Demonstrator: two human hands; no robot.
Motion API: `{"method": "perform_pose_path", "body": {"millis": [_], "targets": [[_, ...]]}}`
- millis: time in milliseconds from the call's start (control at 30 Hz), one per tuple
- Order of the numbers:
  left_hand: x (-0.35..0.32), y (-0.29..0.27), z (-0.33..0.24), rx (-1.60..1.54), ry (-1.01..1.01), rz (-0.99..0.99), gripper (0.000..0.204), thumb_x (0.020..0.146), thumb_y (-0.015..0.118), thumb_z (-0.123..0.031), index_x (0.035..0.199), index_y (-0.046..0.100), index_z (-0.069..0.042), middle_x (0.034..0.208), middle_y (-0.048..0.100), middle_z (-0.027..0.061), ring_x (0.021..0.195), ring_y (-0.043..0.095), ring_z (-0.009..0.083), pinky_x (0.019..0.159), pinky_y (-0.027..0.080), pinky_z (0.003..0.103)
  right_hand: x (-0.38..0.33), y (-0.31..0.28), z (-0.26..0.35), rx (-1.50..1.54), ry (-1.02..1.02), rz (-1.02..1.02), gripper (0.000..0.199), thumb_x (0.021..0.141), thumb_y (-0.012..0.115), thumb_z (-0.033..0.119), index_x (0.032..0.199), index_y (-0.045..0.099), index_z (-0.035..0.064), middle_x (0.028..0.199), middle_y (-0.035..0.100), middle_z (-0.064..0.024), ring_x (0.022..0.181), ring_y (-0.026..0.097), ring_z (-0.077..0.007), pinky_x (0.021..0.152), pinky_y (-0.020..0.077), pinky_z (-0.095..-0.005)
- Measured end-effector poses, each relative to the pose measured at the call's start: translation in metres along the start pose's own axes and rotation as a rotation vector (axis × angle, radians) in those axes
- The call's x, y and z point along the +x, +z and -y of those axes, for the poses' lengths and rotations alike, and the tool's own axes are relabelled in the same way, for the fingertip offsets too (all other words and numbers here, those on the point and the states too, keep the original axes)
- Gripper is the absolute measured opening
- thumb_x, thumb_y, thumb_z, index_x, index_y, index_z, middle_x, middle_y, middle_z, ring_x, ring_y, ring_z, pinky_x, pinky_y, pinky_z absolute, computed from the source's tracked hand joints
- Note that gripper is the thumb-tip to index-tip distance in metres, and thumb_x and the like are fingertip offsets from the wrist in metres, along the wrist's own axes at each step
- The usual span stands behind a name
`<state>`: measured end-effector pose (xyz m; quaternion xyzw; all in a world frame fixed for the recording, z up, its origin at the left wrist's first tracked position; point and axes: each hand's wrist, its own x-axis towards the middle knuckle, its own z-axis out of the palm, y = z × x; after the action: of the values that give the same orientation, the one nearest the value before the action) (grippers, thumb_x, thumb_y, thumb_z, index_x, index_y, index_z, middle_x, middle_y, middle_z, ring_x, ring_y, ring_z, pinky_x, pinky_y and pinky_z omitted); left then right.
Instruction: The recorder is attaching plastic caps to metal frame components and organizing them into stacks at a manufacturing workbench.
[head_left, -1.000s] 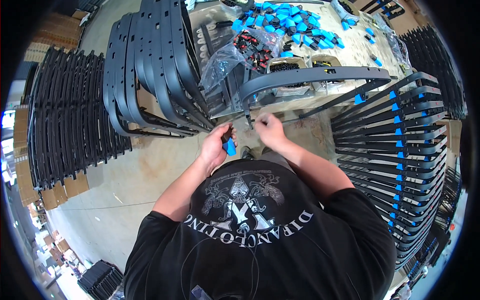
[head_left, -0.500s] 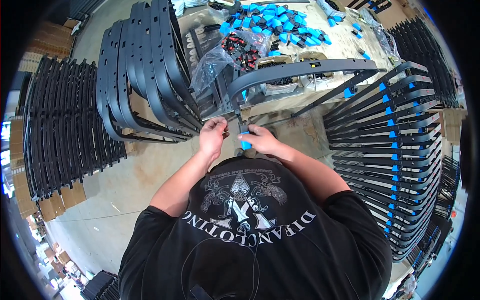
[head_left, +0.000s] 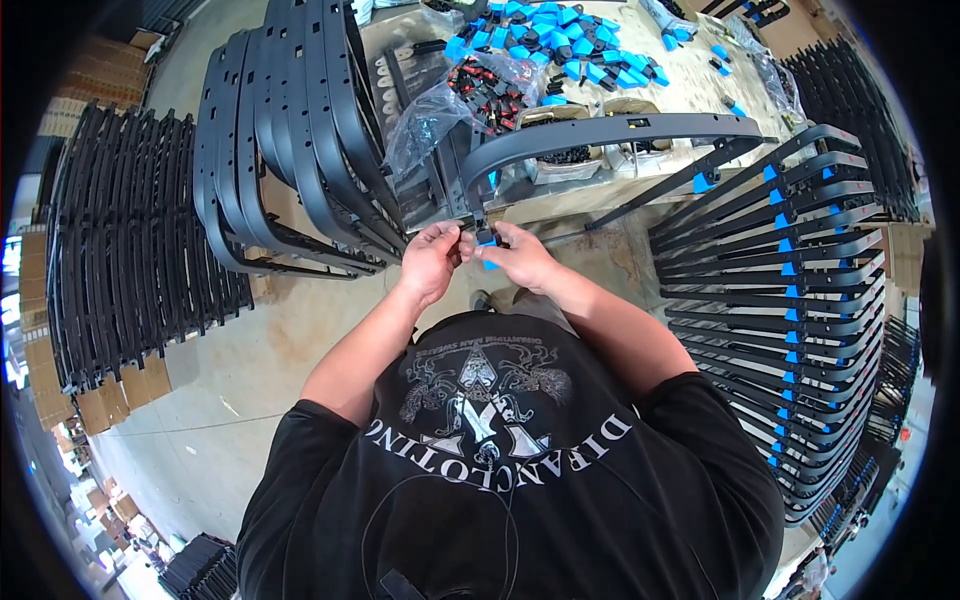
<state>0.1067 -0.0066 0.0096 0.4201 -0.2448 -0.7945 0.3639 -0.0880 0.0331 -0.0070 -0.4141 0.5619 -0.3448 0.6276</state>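
Note:
A black curved frame (head_left: pixel 560 143) lies across the front of the worktable, one leg reaching toward me. At the end of that leg is a blue plastic end cap (head_left: pixel 491 264), which my right hand (head_left: pixel 525 262) grips with thumb and fingers. My left hand (head_left: pixel 430 265) is beside it, fingers pinched together near the leg's end. Something thin and dark shows at those fingertips, too small to name. A second blue cap (head_left: pixel 704 183) sits on the frame's other leg.
On the worktable (head_left: pixel 690 95) are a pile of blue caps (head_left: pixel 560 40), a plastic bag of red-and-black parts (head_left: pixel 487 95), and open boxes of small dark pieces (head_left: pixel 565 155). Black curved frames (head_left: pixel 290 130) stand at left; frames with blue caps (head_left: pixel 780 300) are stacked at right.
Both hands have moved up and closer together. My left hand has come over to the leg's end, and the blue cap has shifted away from me with my right hand.

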Motion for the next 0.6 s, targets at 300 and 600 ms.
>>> {"method": "perform_pose_path", "body": {"millis": [300,600], "targets": [[0.006,-0.009,0.0,-0.154,-0.081,0.059,0.018,0.104,0.057,-0.017,0.113,0.062,-0.003,0.094,0.07,0.006,0.076,0.064,0.0146,0.074,0.055,0.029,0.001,-0.003,0.021,0.16,0.022,0.07,0.051,0.086,0.078,0.018,0.129,0.059,-0.002,0.112,0.066,-0.0081,0.1,0.061,-0.0153,0.087,0.0501,-0.0308],[0.012,-0.008,0.002,-0.235,-0.092,0.085,0.017,0.103,0.058,-0.017,0.11,0.064,-0.003,0.094,0.072,0.0074,0.078,0.067,0.0145,0.075,0.057,0.029,0.003,-0.003,0.019,0.225,0.017,0.058,0.047,0.087,0.077,0.017,0.127,0.06,-0.0025,0.116,0.066,-0.0084,0.104,0.061,-0.0148,0.091,0.0494,-0.0303]]}}
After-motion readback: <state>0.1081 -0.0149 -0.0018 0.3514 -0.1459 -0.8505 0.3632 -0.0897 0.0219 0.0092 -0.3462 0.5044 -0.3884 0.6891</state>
